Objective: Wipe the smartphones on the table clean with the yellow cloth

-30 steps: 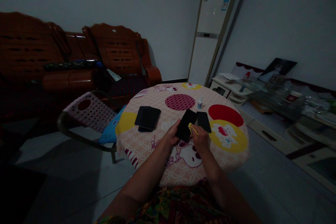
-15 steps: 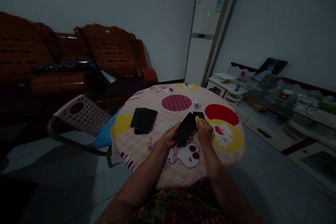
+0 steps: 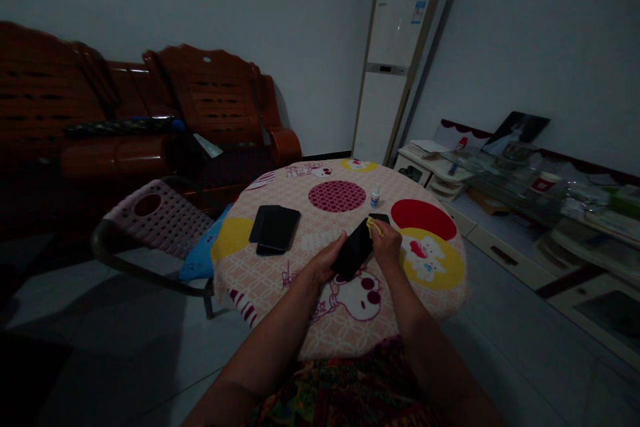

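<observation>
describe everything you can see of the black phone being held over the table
The black phone is a flat, dark, glossy slab with rounded corners, its face blank. It is held above the round patterned table, tilted with its far end raised. The left hand grips its near end; the right hand presses a small yellow cloth against its far end. Finer detail is lost in the dim light.

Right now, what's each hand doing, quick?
Left hand: closed on the black phone, holding it above the table.
Right hand: pinching a small yellow cloth against the phone's far end.
</observation>
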Demonstrator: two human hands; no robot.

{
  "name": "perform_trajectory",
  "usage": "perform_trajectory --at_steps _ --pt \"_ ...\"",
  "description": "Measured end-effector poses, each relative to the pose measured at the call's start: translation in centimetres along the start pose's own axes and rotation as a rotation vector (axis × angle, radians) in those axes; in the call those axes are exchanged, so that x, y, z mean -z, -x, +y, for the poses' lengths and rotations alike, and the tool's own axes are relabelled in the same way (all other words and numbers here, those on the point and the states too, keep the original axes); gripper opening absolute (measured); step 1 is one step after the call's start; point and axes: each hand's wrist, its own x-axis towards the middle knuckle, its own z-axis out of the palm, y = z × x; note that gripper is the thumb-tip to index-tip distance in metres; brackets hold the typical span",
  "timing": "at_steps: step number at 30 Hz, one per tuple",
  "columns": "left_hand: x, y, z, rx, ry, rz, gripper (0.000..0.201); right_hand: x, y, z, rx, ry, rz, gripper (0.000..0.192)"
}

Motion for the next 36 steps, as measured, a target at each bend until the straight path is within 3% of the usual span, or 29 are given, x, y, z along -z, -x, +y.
perform_trajectory --at_steps 7,11,17,23,27,30,33,36 --pt "0.0 -0.1 -0.1 -0.014 -0.038 -0.012 0.067 -0.2 -0.6 -0.7 0.045 -0.067 -0.023 0.027" --pt "0.1 -0.3 -0.3 -0.026 -0.025 -0.046 0.068 -0.5 0.2 -1.9 0.065 -0.067 -0.099 0.026" --pt "0.7 -1.0 -0.6 -0.061 0.080 0.150 0.060 -1.0 2.3 -4.3 0.090 -0.056 -0.223 0.027" --pt "0.8 -1.2 0.0 -0.035 0.182 0.192 0.065 -0.9 4.3 -6.5 0.127 -0.130 -0.341 0.026" --pt "0.7 -1.0 0.3 -0.072 0.279 0.135 0.063 -0.3 3.5 -6.0 -0.016 -0.214 -0.205 0.024" --pt "0.6 -0.9 0.3 -0.071 0.296 0.010 0.065 0.2 1.7 -4.2 -0.088 -0.104 -0.035 0.026" --pt "0.5 -0.9 0.1 -0.029 0.275 -0.087 0.068 0.5 0.3 -2.7 -0.091 -0.015 -0.024 0.027" --pt "0.4 -0.9 -0.2 -0.019 0.242 -0.093 0.067 0.5 0.1 -2.2 -0.071 0.072 -0.079 0.026"
